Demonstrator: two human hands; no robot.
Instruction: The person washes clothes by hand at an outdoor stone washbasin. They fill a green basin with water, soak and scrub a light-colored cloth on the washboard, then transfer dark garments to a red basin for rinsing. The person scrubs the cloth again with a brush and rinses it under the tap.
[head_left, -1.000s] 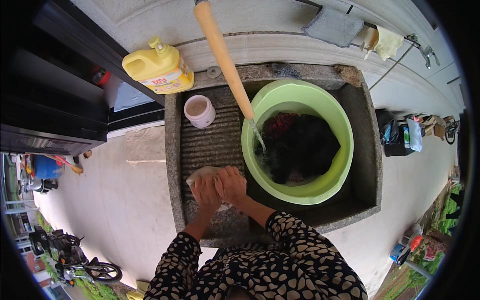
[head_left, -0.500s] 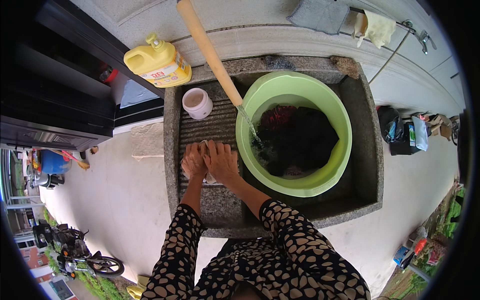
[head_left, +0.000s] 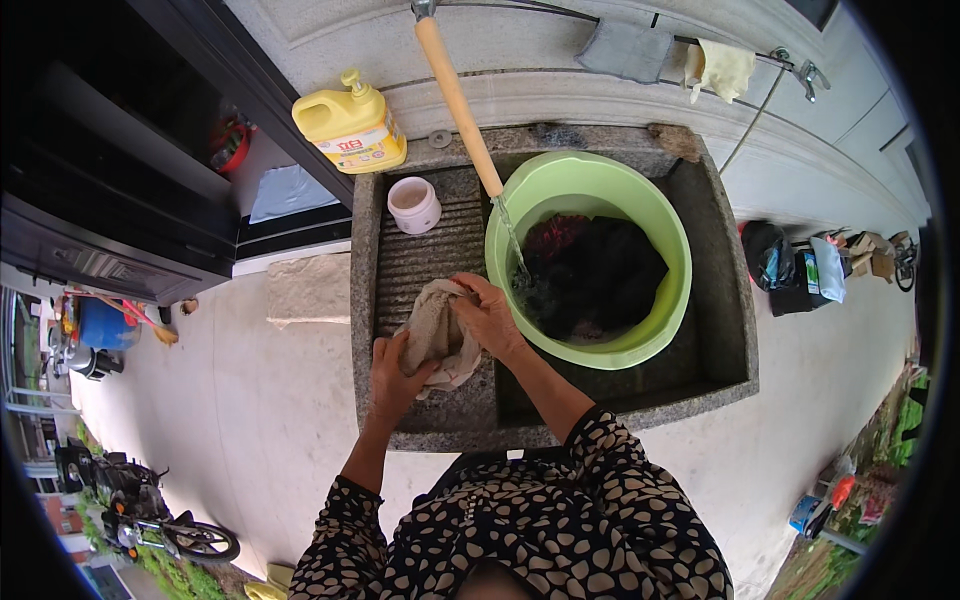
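Note:
A wet beige cloth (head_left: 436,330) is bunched between my two hands over the ribbed washboard (head_left: 395,275) of a grey stone sink (head_left: 735,340). My left hand (head_left: 393,375) grips its lower left side, thumb and fingers closed on the fabric. With fingers bent, my right hand (head_left: 487,315) pinches the cloth's upper right edge. Beside my right hand stands a light green basin (head_left: 672,215) with dark clothes (head_left: 605,275) soaking in water. From a tan hose (head_left: 455,100), a stream of water (head_left: 510,235) runs into the basin. A small pinkish-white tub (head_left: 414,205) sits on the washboard's far end.
A yellow pump jug (head_left: 350,130) stands at the sink's far left corner. Over the sink, a grey cloth (head_left: 627,52) and pale gloves (head_left: 720,68) hang on a rail. Dark bags (head_left: 770,262) lie on the floor to the right; a motorcycle (head_left: 150,515) is parked at left.
My hands were pressed together on the cloth against the washboard. Now they are apart, the cloth lifted and opened between them. The view has shifted slightly.

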